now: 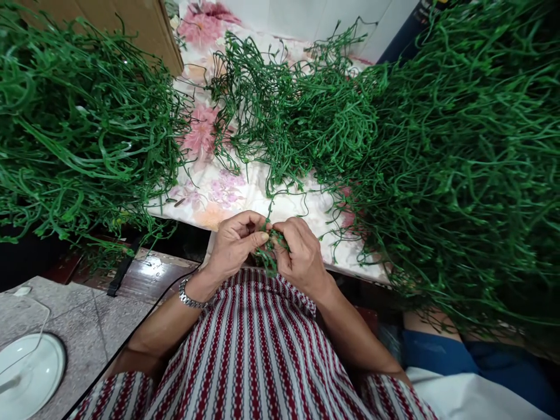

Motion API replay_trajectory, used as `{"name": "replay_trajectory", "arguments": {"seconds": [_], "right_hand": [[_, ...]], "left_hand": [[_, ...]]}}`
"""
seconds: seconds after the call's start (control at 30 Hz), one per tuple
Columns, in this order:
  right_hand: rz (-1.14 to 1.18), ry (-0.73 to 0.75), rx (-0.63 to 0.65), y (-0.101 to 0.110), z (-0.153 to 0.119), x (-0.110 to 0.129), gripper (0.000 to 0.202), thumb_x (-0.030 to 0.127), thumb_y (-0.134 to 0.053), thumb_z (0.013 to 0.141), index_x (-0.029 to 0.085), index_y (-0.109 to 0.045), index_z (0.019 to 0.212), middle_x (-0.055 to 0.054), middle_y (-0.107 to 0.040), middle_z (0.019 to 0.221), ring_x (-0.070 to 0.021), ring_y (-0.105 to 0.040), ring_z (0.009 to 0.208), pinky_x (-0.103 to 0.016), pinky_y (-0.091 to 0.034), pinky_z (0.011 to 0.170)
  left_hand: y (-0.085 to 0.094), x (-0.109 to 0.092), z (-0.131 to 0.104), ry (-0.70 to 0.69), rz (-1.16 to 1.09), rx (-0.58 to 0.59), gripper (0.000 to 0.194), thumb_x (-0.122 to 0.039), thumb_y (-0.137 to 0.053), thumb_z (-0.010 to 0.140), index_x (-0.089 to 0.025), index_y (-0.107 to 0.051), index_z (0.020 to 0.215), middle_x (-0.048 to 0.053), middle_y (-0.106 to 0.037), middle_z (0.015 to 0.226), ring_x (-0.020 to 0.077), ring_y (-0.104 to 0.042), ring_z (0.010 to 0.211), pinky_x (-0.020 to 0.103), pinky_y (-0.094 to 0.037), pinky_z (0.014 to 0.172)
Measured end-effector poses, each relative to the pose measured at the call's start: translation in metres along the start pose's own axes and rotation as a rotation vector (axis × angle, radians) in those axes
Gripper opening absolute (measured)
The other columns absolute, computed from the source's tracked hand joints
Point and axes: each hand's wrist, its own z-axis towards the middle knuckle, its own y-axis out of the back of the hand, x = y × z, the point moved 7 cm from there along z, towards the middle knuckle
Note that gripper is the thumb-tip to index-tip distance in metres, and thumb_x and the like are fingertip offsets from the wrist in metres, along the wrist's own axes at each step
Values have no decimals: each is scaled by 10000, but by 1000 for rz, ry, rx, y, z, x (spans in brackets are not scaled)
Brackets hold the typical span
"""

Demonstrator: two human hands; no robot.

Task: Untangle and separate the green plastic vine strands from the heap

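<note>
In front of my chest, my left hand (234,245) and my right hand (301,251) meet at the near edge of the table. Between them is a small bunch of thin green stems (265,261), which look like plastic plant stems. Thumb and fingers of my left hand pinch it, and the curled fingers of my right hand close on it from the other side. One strand sticks up past my fingertips toward the table. Exactly where the fingertips grip is partly hidden. Just beyond my hands lies a loose tangle of similar stems (301,111).
A flowered cloth (227,189) covers the table. Big heaps of green stems rise at left (87,128) and right (464,169). A cardboard box (144,29) stands behind the left heap. A round white base (32,373) is at lower left; a person's blue-clad leg (437,350) shows at right.
</note>
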Motion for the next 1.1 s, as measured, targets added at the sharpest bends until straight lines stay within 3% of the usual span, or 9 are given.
{"name": "replay_trajectory", "arguments": {"seconds": [0.2,0.33,0.5,0.6,0.7,0.8,0.9,1.0,1.1], "right_hand": [[-5,59,29,-4,0,0,142,49,-425,735,181,-438,786,-39,-446,709,-186,-419,678,-315,-355,622],[44,57,20,-4,0,-1,164,35,-423,717,173,-444,802,-50,-473,741,-185,-449,712,-318,-376,654],[39,108,1,-3,-4,3,215,-6,-398,705,169,-451,818,-28,-451,704,-156,-437,652,-278,-362,592],[38,128,-29,-1,-5,6,224,-7,-390,714,172,-445,838,-15,-430,691,-143,-421,620,-265,-348,565],[13,133,-52,-1,-6,8,200,11,-384,736,179,-436,833,-9,-416,674,-143,-405,607,-266,-334,556],[27,138,-38,-1,-6,10,170,29,-387,767,179,-436,831,-10,-423,668,-141,-398,607,-265,-333,559],[142,154,65,-3,-6,12,143,45,-399,792,167,-445,851,-25,-470,710,-133,-416,631,-258,-354,576],[346,177,259,-5,-6,16,101,109,-385,858,167,-456,816,-35,-514,741,-121,-447,661,-243,-389,608],[552,203,410,-4,-7,21,208,198,-347,921,164,-480,765,-33,-542,723,-110,-471,670,-233,-410,632]], "left_hand": [[-6,-17,-5,-158,251,12,137,-81,-639,673,-147,-584,780,-13,-579,722,84,-527,659,171,-419,614],[-10,-12,-4,-58,273,95,87,-154,-621,720,-145,-543,758,-26,-521,674,74,-477,583,172,-391,548],[-7,-8,-2,31,275,174,200,-280,-666,724,-138,-527,749,-31,-483,651,69,-451,563,176,-380,540],[-8,-7,-3,104,312,280,232,-322,-673,722,-130,-548,757,-22,-497,648,82,-463,585,187,-382,557],[-11,-8,-4,101,382,383,202,-299,-678,722,-125,-575,735,-14,-507,669,89,-460,624,195,-372,584],[-13,-12,-2,35,357,414,207,-278,-683,719,-120,-574,641,-21,-483,622,80,-425,592,201,-346,568],[-15,-11,-2,17,276,480,265,-280,-689,710,-117,-554,550,-21,-461,568,79,-407,551,213,-323,535],[-21,-6,-8,70,216,625,306,-285,-698,694,-119,-541,491,-20,-437,518,79,-387,511,225,-306,507],[-26,-5,-17,101,126,734,331,-280,-711,672,-125,-527,445,-26,-415,470,72,-358,465,232,-301,491]]}}
